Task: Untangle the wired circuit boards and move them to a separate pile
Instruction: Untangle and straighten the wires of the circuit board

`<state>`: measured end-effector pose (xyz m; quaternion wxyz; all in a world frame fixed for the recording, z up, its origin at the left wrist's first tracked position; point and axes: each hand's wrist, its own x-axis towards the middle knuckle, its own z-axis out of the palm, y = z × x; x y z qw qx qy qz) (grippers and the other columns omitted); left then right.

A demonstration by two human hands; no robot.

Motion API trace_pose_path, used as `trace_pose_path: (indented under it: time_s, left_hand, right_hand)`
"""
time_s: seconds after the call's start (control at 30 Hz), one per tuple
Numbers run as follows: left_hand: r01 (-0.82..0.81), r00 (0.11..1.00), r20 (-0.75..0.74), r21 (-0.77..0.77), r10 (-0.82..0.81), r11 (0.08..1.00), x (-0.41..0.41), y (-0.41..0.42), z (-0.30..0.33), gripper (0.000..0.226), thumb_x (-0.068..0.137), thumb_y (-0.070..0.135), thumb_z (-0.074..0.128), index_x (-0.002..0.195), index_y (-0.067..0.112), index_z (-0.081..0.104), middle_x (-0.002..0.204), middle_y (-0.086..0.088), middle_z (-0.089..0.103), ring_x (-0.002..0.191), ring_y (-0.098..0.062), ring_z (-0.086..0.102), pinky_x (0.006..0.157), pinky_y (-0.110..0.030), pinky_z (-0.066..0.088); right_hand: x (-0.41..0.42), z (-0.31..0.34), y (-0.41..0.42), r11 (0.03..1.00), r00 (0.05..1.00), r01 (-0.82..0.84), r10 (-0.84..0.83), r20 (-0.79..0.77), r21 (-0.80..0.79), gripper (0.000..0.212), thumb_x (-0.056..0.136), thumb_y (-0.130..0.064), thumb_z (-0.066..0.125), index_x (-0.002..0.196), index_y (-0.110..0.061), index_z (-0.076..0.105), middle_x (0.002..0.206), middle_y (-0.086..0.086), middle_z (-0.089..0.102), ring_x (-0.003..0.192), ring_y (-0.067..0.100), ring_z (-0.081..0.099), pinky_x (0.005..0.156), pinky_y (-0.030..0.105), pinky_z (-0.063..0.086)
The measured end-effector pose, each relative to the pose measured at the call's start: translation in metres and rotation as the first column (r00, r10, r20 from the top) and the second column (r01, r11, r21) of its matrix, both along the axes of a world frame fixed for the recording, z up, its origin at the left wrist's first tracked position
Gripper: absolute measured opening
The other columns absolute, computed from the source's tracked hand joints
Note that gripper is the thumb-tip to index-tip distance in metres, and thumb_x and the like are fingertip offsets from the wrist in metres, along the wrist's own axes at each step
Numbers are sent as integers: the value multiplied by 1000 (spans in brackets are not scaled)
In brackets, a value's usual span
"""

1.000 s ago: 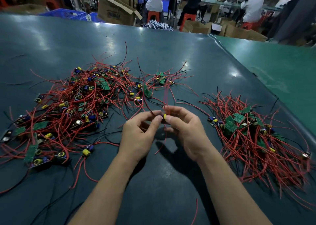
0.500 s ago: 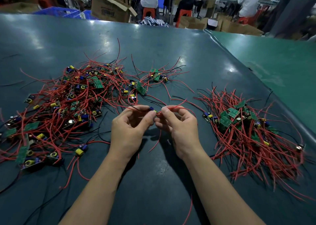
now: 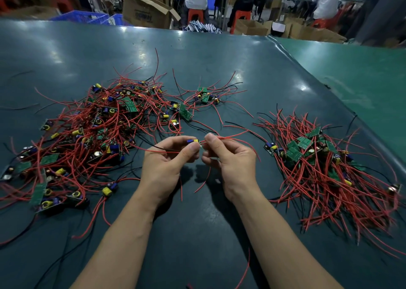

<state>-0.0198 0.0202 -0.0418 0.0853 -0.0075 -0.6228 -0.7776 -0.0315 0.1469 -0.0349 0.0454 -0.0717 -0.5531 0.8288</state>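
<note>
A big tangled heap of small green circuit boards with red and black wires (image 3: 87, 139) covers the left of the dark table. A sorted pile of boards (image 3: 325, 170) lies on the right, wires fanned toward me. Between them my left hand (image 3: 167, 163) pinches one small board (image 3: 193, 141) with a blue and yellow part at its fingertips. My right hand (image 3: 230, 159) pinches that board's red wires (image 3: 232, 136), which trail off to the right. Several loose boards (image 3: 204, 96) lie beyond my hands.
The dark green table (image 3: 197, 53) runs far back; a lighter green table (image 3: 362, 80) adjoins at right. Beyond the far edge stand cardboard boxes (image 3: 147, 9), blue crates (image 3: 81, 17) and seated people on red stools. A loose red wire (image 3: 243, 271) lies near me.
Both hands drew slightly apart around the board they hold. The red wires, earlier pointing up between my fingers, now stretch sideways to the right. The view has tilted a little.
</note>
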Motion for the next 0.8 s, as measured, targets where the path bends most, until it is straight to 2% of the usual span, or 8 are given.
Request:
trace_pose_path:
  time_s: [0.13,0.27,0.4,0.47,0.6,0.67,0.73,0.8]
  left_hand:
    - [-35,999,3,20,35,999,0,1,0,21,72,20,74,91,11,72,74,0,73,67,-12,67,65,-18,52]
    - [-32,999,-5,-3,32,999,0,2,-1,22,72,21,75,91,11,73,75,-2,73,67,-13,67,66,-19,52]
    - [18,1000,8,-18,-18,1000,1,-1,0,22,71,22,76,91,13,74,75,-1,73,68,-14,67,67,-20,53]
    - [52,999,16,-12,-52,999,1,-3,0,20,71,22,76,89,16,74,76,-1,73,68,-14,67,68,-20,53]
    - [99,995,25,-10,-99,995,1,-5,1,20,68,18,77,88,14,75,76,-4,74,67,-14,67,68,-21,54]
    - [101,995,20,-67,-100,993,2,-4,1,21,68,18,77,88,13,74,76,-3,74,66,-13,67,67,-20,54]
    - [97,995,22,-96,-95,991,2,-3,0,22,68,19,78,88,13,74,75,-2,74,66,-12,68,66,-20,53]
    - [93,996,25,-103,-91,990,2,-4,0,23,68,19,78,89,12,74,76,-2,74,66,-12,68,66,-19,53]
  right_hand:
    - [-6,1,7,982,982,182,-184,-41,-43,25,88,-9,70,63,-11,72,59,2,64,51,9,60,51,19,53]
    - [-10,1,17,940,945,322,-326,-25,-112,27,90,-12,69,63,-12,71,56,-1,64,49,8,59,50,20,52]
    - [-15,0,24,926,941,336,-324,94,-171,38,95,-20,63,58,-12,66,49,-2,57,41,9,49,37,18,40]
    - [-16,-1,28,934,946,318,-302,117,-163,43,96,-22,62,54,-13,65,49,-2,57,40,9,48,36,17,37]
    - [-15,-2,32,925,936,352,-350,45,-142,24,91,-12,68,67,-11,71,58,1,67,46,10,58,43,18,47]
    - [-17,-1,35,915,917,398,-399,0,-69,5,90,-4,67,90,-6,72,54,-1,64,44,9,56,45,19,49]
    - [-18,-4,38,893,899,437,-430,-82,107,21,92,-3,65,112,-9,68,52,-3,62,43,8,54,44,21,49]
    - [-17,-6,40,848,891,453,-429,-148,276,20,93,-7,64,107,-18,72,55,-6,61,45,7,54,42,22,48]
